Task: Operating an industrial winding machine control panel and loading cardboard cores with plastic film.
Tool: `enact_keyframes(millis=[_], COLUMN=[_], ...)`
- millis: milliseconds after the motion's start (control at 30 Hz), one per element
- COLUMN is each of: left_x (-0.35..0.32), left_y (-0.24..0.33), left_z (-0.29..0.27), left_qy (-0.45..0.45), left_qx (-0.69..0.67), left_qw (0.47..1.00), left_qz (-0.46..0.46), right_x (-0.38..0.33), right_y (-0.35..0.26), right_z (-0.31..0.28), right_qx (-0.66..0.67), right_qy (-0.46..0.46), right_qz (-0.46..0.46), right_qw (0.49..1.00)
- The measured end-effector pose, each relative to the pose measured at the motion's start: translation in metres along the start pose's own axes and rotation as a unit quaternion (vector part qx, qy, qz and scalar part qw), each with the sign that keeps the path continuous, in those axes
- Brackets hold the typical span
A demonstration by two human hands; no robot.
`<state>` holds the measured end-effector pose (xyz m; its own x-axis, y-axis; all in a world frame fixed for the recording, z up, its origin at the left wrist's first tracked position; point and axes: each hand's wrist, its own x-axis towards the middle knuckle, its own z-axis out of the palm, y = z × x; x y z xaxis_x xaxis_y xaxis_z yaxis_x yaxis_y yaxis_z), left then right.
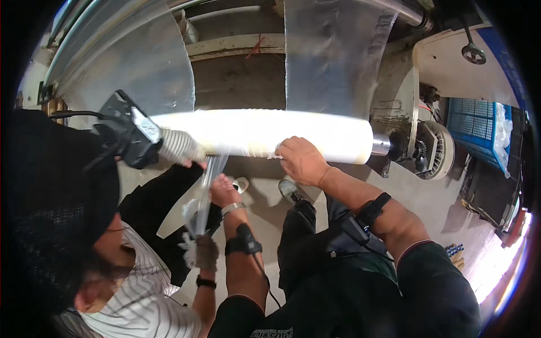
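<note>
A large white roll of film (332, 132) lies crosswise on a metal shaft in front of me. My right hand (301, 160) rests on its near side, fingers bent and closed at a ragged film edge (260, 152); what the fingertips hold is hidden. My left hand (224, 191) is closed around a gathered strip of clear plastic film (209, 183), just below the roll. The strip hangs down toward the co-worker's lower gloved hand (206, 252). Another gloved hand of the co-worker (180, 147) touches the roll's left part, somewhat blurred.
A co-worker in a dark cap (51, 214) leans in close from the left, wearing a black device (127, 129). Clear film sheets (338, 62) hang behind the roll. At right are the shaft (381, 144), a round machine part (442, 149) and a blue crate (479, 132).
</note>
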<state>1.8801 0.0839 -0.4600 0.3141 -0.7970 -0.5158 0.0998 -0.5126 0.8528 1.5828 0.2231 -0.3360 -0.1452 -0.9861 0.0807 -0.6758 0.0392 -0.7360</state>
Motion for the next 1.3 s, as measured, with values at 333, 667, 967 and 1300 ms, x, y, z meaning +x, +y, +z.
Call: enact_keyframes(millis=[333, 667, 967, 1300], left_x=[-0.137, -0.155, -0.132, -0.121], left_y=[0.138, 0.079, 0.043, 0.01], left_z=[0.068, 0.08, 0.073, 0.059], left_qy=[-0.132, -0.229, -0.193, -0.163], left_qx=[0.001, 0.131, 0.141, 0.117], left_qw=[0.968, 0.964, 0.968, 0.969], left_qz=[0.214, 0.031, -0.078, -0.144], right_x=[-0.001, -0.01, -0.019, -0.017], right_y=[0.0, 0.016, 0.019, 0.02], right_z=[-0.026, -0.032, -0.026, -0.033], right_qx=[0.041, 0.025, 0.026, 0.037], right_qy=[0.005, -0.048, -0.076, -0.075], right_qz=[0.066, 0.066, 0.043, 0.018], right_qw=[0.997, 0.996, 0.996, 0.996])
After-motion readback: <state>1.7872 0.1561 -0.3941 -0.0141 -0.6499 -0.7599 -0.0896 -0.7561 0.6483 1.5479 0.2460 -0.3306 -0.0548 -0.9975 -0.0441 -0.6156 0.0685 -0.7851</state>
